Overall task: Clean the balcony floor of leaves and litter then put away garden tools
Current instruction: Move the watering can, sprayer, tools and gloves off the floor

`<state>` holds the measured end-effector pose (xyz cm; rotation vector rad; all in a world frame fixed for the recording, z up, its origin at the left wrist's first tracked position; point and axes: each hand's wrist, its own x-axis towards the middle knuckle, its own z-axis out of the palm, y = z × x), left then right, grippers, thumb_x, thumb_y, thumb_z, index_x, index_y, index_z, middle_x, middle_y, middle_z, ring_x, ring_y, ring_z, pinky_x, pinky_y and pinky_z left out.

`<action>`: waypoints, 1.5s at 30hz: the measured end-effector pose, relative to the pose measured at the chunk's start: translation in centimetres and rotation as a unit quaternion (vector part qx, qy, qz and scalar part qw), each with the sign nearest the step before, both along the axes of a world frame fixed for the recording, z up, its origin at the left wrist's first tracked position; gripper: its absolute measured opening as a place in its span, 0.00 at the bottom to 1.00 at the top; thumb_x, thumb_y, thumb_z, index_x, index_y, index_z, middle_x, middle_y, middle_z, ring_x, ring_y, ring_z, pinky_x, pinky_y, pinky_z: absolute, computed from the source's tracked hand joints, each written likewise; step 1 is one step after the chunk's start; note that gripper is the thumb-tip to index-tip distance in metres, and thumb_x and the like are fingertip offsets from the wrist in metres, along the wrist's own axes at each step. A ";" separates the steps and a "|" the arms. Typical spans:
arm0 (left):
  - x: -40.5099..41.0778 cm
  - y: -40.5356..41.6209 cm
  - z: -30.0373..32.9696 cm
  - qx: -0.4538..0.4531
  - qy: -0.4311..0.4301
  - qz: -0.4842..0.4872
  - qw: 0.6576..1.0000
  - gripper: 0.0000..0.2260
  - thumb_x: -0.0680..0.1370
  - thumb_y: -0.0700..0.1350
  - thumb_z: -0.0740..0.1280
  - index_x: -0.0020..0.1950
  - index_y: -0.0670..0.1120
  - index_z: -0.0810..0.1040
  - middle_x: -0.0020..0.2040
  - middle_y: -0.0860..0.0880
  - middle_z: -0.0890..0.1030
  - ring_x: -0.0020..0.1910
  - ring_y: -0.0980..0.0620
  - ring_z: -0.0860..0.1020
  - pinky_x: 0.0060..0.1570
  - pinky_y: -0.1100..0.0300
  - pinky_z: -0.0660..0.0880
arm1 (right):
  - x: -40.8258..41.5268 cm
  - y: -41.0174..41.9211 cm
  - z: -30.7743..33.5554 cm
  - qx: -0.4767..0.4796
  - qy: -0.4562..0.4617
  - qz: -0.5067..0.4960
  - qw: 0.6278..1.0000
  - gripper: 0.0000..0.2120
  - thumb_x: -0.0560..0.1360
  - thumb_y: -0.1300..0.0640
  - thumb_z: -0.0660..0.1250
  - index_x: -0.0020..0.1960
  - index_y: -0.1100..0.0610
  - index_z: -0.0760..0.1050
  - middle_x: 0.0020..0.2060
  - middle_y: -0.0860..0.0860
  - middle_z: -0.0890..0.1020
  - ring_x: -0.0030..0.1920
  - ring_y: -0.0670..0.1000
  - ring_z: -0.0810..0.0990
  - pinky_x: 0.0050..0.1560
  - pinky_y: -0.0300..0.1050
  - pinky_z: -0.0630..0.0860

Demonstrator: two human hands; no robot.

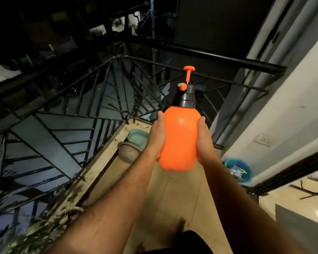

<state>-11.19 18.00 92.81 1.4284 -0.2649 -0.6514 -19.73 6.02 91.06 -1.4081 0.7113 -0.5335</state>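
Both hands' grip (157, 136) (203, 142) around upright orange sprayer (180, 138)

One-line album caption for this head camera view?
Both hands, left and right, hold an orange plastic pump sprayer bottle above the tiled balcony floor.

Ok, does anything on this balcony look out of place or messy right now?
Mostly fine. A brown pot lies tipped on its side by the ledge, which carries scattered dirt. The orange sprayer looks intact.
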 end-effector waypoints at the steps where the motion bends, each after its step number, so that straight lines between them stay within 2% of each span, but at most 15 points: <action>1: 1.1 -0.5 -0.2 0.000 0.003 0.013 1.000 0.43 0.62 0.83 0.54 0.61 0.54 0.79 0.54 0.48 0.85 0.54 0.48 0.83 0.57 0.43 0.79 | 1.6 -0.7 0.0 -0.002 -0.004 0.017 1.000 0.41 0.62 0.16 0.56 0.61 0.43 0.75 0.60 0.50 0.81 0.60 0.52 0.81 0.64 0.61 0.75; 8: 9.3 -3.9 -0.7 0.023 0.003 0.149 0.988 0.44 0.64 0.83 0.51 0.66 0.54 0.77 0.56 0.49 0.83 0.55 0.49 0.82 0.57 0.45 0.79 | 12.6 -5.2 -0.3 -0.018 0.012 0.115 0.993 0.43 0.63 0.16 0.52 0.62 0.45 0.77 0.58 0.48 0.82 0.59 0.50 0.81 0.64 0.59 0.75; 13: 13.2 -4.4 -1.0 0.039 -0.001 0.249 0.968 0.31 0.79 0.70 0.47 0.67 0.53 0.76 0.55 0.52 0.81 0.51 0.57 0.79 0.43 0.62 0.74 | 20.3 -7.5 -2.5 -0.004 0.035 0.201 0.979 0.45 0.64 0.16 0.54 0.69 0.44 0.74 0.63 0.48 0.80 0.63 0.50 0.79 0.67 0.59 0.72; 15: 14.2 -3.9 -1.6 0.043 0.007 0.265 0.963 0.32 0.77 0.73 0.48 0.66 0.54 0.77 0.56 0.52 0.82 0.53 0.57 0.80 0.50 0.58 0.76 | 22.5 -7.1 -3.2 0.009 0.035 0.235 0.971 0.45 0.63 0.17 0.55 0.67 0.46 0.76 0.62 0.49 0.81 0.61 0.51 0.80 0.66 0.59 0.73; 18: 16.6 -2.4 -4.1 0.020 0.044 0.295 0.954 0.34 0.71 0.79 0.52 0.61 0.58 0.81 0.57 0.48 0.84 0.58 0.49 0.82 0.62 0.44 0.76 | 25.5 -5.3 -3.6 0.037 0.032 0.295 0.954 0.41 0.64 0.18 0.60 0.61 0.49 0.79 0.57 0.52 0.83 0.58 0.54 0.82 0.62 0.61 0.76; 20: 17.9 -0.8 -4.0 0.018 0.060 0.312 0.948 0.27 0.78 0.72 0.51 0.58 0.57 0.81 0.54 0.48 0.85 0.55 0.51 0.83 0.58 0.49 0.78 | 27.3 -4.0 -4.2 0.032 0.035 0.302 0.952 0.37 0.65 0.20 0.61 0.58 0.49 0.79 0.56 0.53 0.83 0.57 0.55 0.82 0.61 0.62 0.77; 22: 19.5 1.1 -4.2 -0.019 0.104 0.331 0.937 0.23 0.84 0.62 0.50 0.58 0.52 0.80 0.47 0.51 0.86 0.46 0.57 0.84 0.43 0.62 0.80 | 29.4 -2.4 -4.8 0.019 0.037 0.325 0.945 0.32 0.67 0.22 0.62 0.56 0.46 0.80 0.55 0.54 0.83 0.57 0.57 0.82 0.61 0.64 0.77; 23: 20.7 2.3 -4.9 -0.028 0.129 0.340 0.931 0.21 0.84 0.60 0.50 0.58 0.52 0.79 0.44 0.53 0.86 0.42 0.59 0.83 0.38 0.65 0.78 | 30.4 -1.4 -5.0 0.010 0.043 0.336 0.941 0.29 0.69 0.24 0.63 0.54 0.46 0.81 0.53 0.53 0.84 0.56 0.56 0.82 0.60 0.62 0.78; 26: 23.6 5.3 -6.4 -0.050 0.198 0.376 0.904 0.19 0.84 0.59 0.55 0.54 0.50 0.81 0.47 0.50 0.86 0.47 0.53 0.82 0.46 0.58 0.78 | 33.1 1.4 -5.1 -0.023 0.025 0.341 0.940 0.19 0.78 0.37 0.62 0.52 0.51 0.80 0.44 0.46 0.84 0.46 0.45 0.82 0.49 0.43 0.79; 28: 25.4 6.8 -6.9 -0.062 0.218 0.394 0.891 0.16 0.83 0.56 0.58 0.52 0.48 0.80 0.48 0.45 0.84 0.46 0.50 0.82 0.45 0.57 0.78 | 35.0 3.2 -5.6 -0.049 0.014 0.363 0.930 0.16 0.79 0.42 0.60 0.52 0.53 0.78 0.42 0.45 0.82 0.43 0.42 0.79 0.44 0.39 0.74; 31: 27.4 8.5 -7.8 -0.081 0.234 0.395 0.885 0.13 0.80 0.54 0.60 0.53 0.47 0.78 0.51 0.41 0.79 0.48 0.46 0.79 0.47 0.55 0.76 | 37.5 5.2 -6.5 -0.057 0.032 0.384 0.921 0.11 0.82 0.47 0.60 0.56 0.54 0.75 0.46 0.44 0.80 0.44 0.33 0.78 0.47 0.35 0.71; 34: 29.3 9.7 -9.1 -0.101 0.243 0.407 0.875 0.13 0.79 0.54 0.61 0.52 0.48 0.78 0.55 0.39 0.79 0.52 0.44 0.77 0.53 0.51 0.75 | 39.6 6.5 -7.7 -0.076 0.048 0.407 0.909 0.29 0.75 0.37 0.59 0.64 0.58 0.75 0.56 0.53 0.81 0.54 0.47 0.78 0.54 0.41 0.72; 37: 30.5 10.5 -10.5 -0.112 0.264 0.442 0.850 0.17 0.81 0.56 0.57 0.51 0.48 0.80 0.52 0.41 0.83 0.51 0.45 0.80 0.56 0.51 0.75 | 41.3 7.3 -8.2 -0.120 0.075 0.434 0.890 0.32 0.74 0.34 0.52 0.68 0.53 0.73 0.58 0.46 0.78 0.57 0.47 0.75 0.54 0.36 0.69; 41: 31.8 10.6 -13.1 -0.132 0.284 0.487 0.815 0.21 0.83 0.59 0.53 0.57 0.49 0.82 0.56 0.42 0.84 0.56 0.45 0.81 0.61 0.50 0.74 | 43.8 7.6 -11.4 -0.112 0.156 0.491 0.850 0.43 0.70 0.20 0.44 0.72 0.44 0.71 0.69 0.47 0.75 0.69 0.50 0.72 0.71 0.52 0.67; 45: 32.4 9.7 -15.2 -0.133 0.274 0.538 0.786 0.22 0.84 0.57 0.50 0.58 0.47 0.80 0.51 0.45 0.86 0.50 0.50 0.83 0.50 0.57 0.77 | 46.3 7.2 -14.9 -0.050 0.263 0.503 0.822 0.47 0.66 0.19 0.49 0.69 0.49 0.75 0.68 0.50 0.76 0.71 0.50 0.71 0.74 0.52 0.63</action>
